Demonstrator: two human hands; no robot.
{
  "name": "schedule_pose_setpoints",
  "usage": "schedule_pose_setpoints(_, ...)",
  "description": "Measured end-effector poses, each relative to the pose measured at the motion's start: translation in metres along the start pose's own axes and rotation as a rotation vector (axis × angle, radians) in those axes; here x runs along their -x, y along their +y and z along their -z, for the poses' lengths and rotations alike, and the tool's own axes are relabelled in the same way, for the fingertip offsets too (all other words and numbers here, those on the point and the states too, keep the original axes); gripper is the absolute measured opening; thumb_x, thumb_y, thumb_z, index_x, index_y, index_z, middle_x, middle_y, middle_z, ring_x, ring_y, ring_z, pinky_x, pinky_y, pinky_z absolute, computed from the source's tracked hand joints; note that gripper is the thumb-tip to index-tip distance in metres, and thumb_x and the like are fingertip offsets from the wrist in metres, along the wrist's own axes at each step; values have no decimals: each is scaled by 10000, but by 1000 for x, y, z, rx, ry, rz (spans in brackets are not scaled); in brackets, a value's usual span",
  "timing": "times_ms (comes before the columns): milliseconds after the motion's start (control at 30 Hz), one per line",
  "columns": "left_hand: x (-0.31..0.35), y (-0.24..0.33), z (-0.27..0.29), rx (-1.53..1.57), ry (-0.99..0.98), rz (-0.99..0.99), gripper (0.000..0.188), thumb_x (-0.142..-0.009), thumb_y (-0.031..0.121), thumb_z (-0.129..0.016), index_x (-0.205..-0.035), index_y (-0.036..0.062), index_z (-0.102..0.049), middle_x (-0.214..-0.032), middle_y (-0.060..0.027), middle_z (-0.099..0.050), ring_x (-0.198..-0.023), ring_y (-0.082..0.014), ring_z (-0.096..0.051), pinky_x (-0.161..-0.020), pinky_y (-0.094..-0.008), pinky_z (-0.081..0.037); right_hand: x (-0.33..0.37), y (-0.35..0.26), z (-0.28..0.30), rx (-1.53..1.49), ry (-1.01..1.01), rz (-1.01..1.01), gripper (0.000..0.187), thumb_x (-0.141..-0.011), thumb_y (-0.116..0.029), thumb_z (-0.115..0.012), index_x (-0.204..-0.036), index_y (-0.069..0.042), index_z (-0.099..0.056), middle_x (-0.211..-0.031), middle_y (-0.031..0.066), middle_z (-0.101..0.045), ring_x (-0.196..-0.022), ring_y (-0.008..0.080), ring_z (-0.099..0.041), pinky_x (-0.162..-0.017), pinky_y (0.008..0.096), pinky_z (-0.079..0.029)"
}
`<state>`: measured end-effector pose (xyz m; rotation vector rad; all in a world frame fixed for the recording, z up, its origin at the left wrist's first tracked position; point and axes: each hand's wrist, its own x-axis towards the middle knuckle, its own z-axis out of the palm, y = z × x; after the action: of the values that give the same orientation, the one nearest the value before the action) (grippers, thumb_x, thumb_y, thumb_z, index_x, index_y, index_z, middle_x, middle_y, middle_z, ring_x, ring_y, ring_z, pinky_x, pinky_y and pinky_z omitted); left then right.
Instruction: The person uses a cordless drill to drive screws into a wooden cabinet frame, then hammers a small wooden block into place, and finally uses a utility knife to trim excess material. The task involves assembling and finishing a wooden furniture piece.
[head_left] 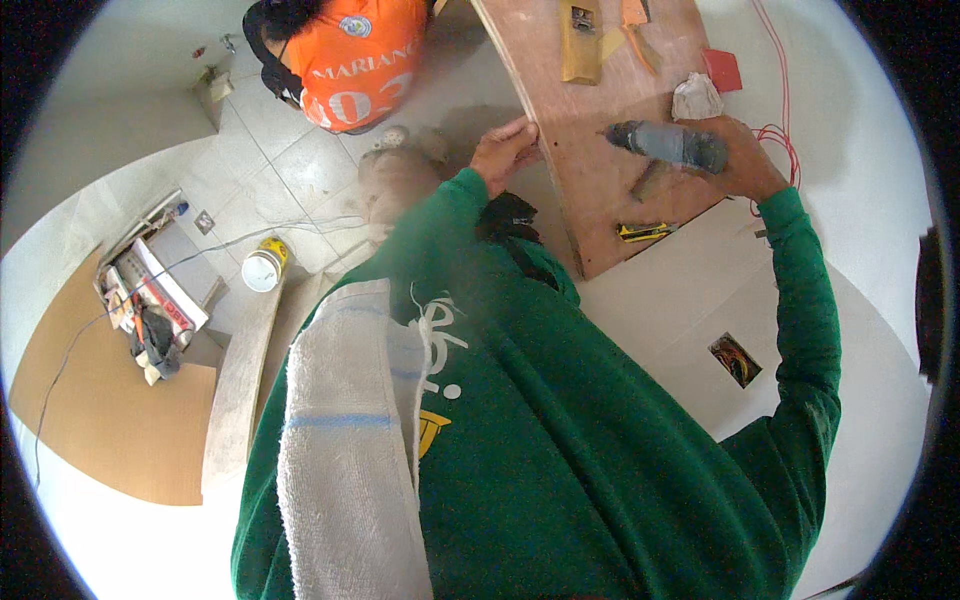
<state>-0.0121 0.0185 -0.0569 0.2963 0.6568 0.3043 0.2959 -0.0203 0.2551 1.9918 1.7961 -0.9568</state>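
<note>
My right hand (738, 158) is wrapped round a power drill (668, 145), held above a reddish-brown wooden board (590, 190) with its chuck pointing left. The drill's handle is mostly hidden. At the board's left edge is my left hand (503, 156), its fingers pinched together against the edge. A small dark hole shows in the board between the hands. Below the drill lies a yellow and black utility knife (647, 232). A crumpled whitish cloth (697, 97) and a red piece (722, 70) sit just beyond my right hand.
A wooden hand plane (580, 42) and an orange-handled saw (642, 45) lie on the board's far part. Red wire (778, 140) hangs at the right. A person in an orange shirt (365, 65) is at far left, near a white bucket (263, 268). A wall box (736, 360) holds wires.
</note>
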Motion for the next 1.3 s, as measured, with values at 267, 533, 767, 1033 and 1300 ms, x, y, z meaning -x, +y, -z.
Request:
schedule_pose_setpoints(267, 0, -6, -7, -68, 67, -53, 286, -1114, 227, -659, -1320, 55, -756, -1250, -37, -770, -1105, -165, -745, -958, -384, -625, -1, 37, -97, 35, 539, 15, 705, -816, -171, -849, -1481, -113, -625, -1424, 190, -698, -1309, 424, -654, -1104, 494, -521)
schedule_pose_setpoints(533, 24, 107, -20, -699, 410, -348, 220, -1059, 234, -743, -1049, 17, -777, -835, -69, -763, -724, -164, -698, -700, -337, -586, -38, -37, -187, -46, 615, -366, 729, -701, 46, -791, -1395, -77, -607, -1253, 231, -699, -1175, 481, -659, -972, 550, -527)
schedule_pose_setpoints(767, -26, 292, -117, -1391, 440, -1144, 283, -999, 253, -791, -976, -26, -750, -870, -178, -787, -757, -284, -755, -744, -409, -584, -50, -40, -209, -107, 587, -411, 816, -709, -86, -893, -1439, -34, -530, -1384, 213, -641, -1219, 461, -656, -967, 554, -559)
schedule_pose_setpoints(1033, -181, 434, -229, -2038, -28, -1157, 236, -940, 196, -777, -1163, 139, -828, -1023, -155, -825, -971, -343, -797, -876, -478, -618, -60, -39, -179, -291, 322, -430, 807, -749, -185, -897, -1456, -71, -525, -1438, 180, -637, -1253, 440, -678, -995, 559, -597)
schedule_pose_setpoints(1300, -283, 414, -225, -2644, -137, -677, 539, -794, 210, -873, -1318, 183, -747, -1330, -216, -735, -1192, -424, -735, -1014, -539, -612, -56, -41, -173, -263, 365, -443, 843, -715, -239, -900, -1469, -116, -543, -1372, 159, -681, -1215, 429, -702, -928, 560, -624)
